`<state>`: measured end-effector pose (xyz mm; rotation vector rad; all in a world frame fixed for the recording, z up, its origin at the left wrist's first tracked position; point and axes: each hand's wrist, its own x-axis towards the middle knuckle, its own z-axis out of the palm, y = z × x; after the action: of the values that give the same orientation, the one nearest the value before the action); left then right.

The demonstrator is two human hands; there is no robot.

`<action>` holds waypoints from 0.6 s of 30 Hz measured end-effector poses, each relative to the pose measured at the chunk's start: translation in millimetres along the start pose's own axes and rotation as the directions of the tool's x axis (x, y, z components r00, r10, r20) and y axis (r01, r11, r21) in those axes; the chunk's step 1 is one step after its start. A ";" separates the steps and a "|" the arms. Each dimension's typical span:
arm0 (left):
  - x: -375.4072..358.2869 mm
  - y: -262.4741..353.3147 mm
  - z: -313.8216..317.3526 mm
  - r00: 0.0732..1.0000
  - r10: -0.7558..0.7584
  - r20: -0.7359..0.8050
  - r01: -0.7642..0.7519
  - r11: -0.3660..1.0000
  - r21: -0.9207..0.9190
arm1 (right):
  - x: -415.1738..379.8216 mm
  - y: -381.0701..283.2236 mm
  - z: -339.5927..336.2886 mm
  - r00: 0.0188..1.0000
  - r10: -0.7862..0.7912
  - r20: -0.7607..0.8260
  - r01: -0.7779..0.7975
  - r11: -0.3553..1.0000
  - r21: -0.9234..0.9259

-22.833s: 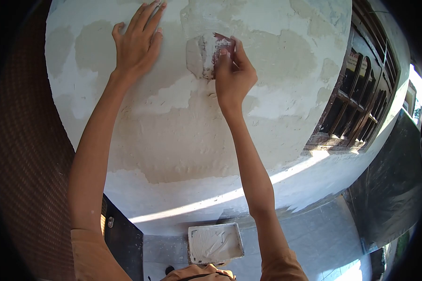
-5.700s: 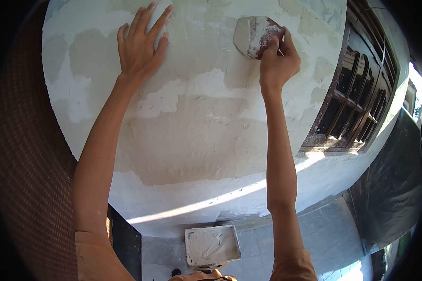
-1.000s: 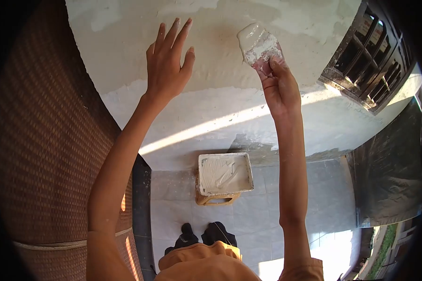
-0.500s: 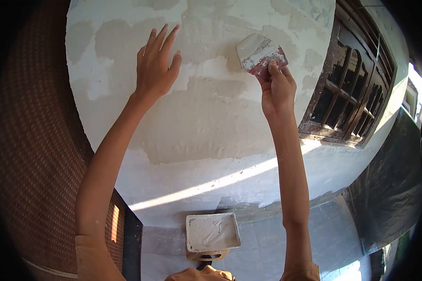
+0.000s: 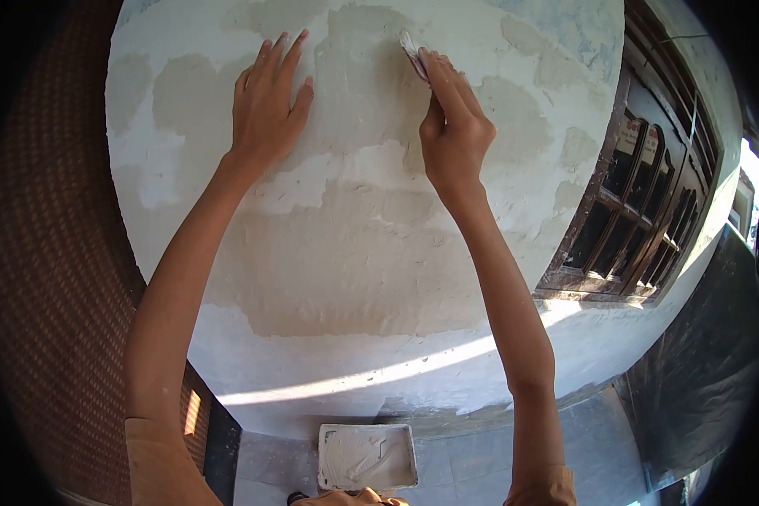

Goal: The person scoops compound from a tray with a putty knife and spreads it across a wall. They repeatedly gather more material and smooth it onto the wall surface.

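My left hand (image 5: pixel 266 110) rests flat against the wall (image 5: pixel 346 160) at the upper left, fingers stretched and spread. To its right, my right hand (image 5: pixel 458 139) grips a putty scraper (image 5: pixel 411 56) smeared with white filler. The scraper is turned nearly edge-on to me, its blade right at the wall surface. Greyish patches of filler (image 5: pixel 337 278) cover much of the white wall around and below both hands.
Low at the bottom stands a tray (image 5: pixel 321 460) holding white putty (image 5: pixel 367 455). A dark wooden window (image 5: pixel 620 198) is set in the wall on the right, with black sheeting (image 5: pixel 691 363) below it. Woven brown panelling (image 5: pixel 42 253) runs down the left.
My right hand has moved left and up, turning the scraper from broadside to edge-on against the wall. The left hand appears slightly higher and further left as the view shifts.
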<state>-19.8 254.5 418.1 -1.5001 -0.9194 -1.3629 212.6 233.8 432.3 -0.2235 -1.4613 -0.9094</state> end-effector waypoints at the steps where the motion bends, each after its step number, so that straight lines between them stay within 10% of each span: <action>1: 2.9 -2.8 1.6 1.000 0.005 -0.002 -0.005 1.000 -0.004 | -1.6 4.1 6.4 1.000 -0.001 0.024 0.001 1.000 0.011; 18: 6.7 -18.2 22.1 0.979 0.143 -0.146 -0.144 0.990 0.003 | -16.6 21.8 15.1 0.924 -0.057 0.379 0.149 0.964 -0.219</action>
<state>-28.5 281.1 426.9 -1.4236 -0.7015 -1.3519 217.6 264.4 428.0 -0.5285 -1.7186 -1.1816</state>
